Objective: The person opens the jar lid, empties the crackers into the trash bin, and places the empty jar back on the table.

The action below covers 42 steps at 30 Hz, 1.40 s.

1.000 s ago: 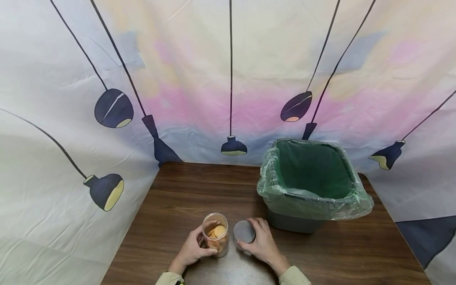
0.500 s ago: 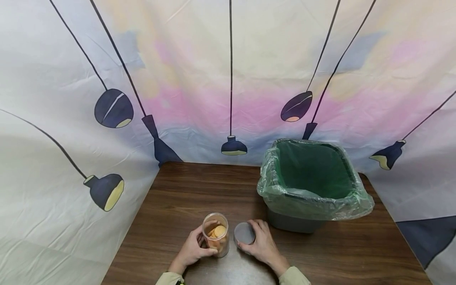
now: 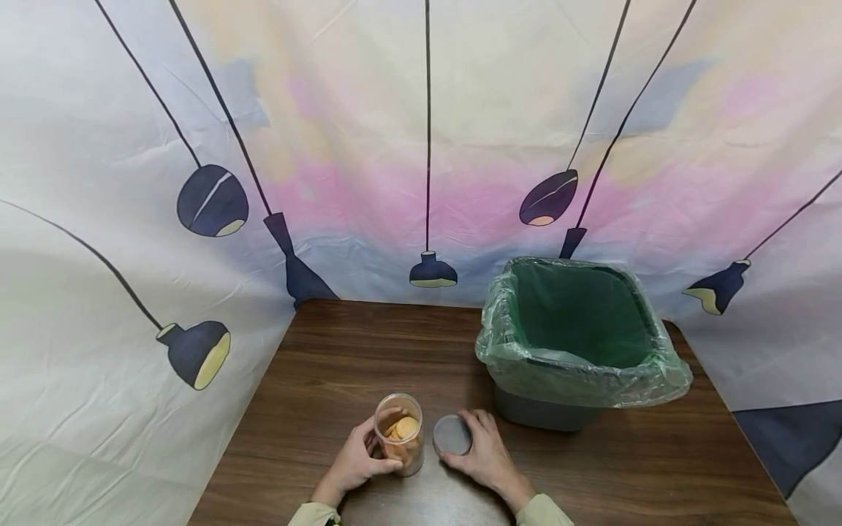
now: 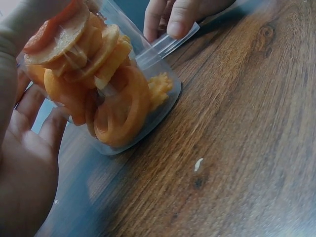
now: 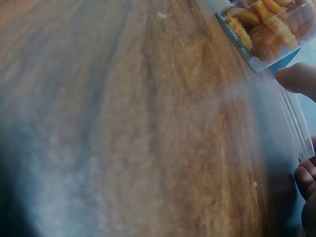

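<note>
A person's left hand wraps around a clear plastic jar of orange ring-shaped snacks standing open on the dark wood-grain table. Just beside it, the right hand grips the jar's round grey lid by its edge. A green-lined waste bin sits near, behind the right hand.
</note>
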Tool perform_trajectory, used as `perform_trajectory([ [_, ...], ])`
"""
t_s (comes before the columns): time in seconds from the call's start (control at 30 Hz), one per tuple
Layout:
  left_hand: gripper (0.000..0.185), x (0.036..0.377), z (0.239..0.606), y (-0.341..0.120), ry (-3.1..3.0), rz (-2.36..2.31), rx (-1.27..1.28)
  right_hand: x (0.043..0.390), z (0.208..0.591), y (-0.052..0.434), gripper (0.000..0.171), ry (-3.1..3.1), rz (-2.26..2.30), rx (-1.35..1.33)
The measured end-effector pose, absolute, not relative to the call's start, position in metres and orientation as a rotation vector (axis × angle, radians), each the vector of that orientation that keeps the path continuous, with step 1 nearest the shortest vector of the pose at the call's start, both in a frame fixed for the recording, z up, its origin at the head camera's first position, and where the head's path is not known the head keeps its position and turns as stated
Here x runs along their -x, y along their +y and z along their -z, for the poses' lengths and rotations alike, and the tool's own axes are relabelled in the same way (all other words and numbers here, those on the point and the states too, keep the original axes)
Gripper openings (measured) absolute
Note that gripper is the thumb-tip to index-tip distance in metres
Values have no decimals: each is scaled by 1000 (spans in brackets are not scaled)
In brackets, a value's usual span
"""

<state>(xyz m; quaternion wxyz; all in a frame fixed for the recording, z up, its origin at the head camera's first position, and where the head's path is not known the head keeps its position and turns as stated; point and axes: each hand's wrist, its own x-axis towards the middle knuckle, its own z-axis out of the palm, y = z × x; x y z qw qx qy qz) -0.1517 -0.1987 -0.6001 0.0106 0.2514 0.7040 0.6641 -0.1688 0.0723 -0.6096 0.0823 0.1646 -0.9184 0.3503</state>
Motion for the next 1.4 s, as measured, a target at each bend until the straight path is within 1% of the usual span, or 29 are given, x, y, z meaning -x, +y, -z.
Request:
perform_trajectory([
  [0.63,76,150,598,-199,2197,-2048,-660,169,616,73,74,-2812,-1048,-509],
  [1.07,76,152,599,-198,2184,-2067,-753,167,621,72,72,-2719,-960,-542],
  [1.4,76,151,599,-199,2194,-2057,-695,168,622,72,72,-2746,-958,-551],
])
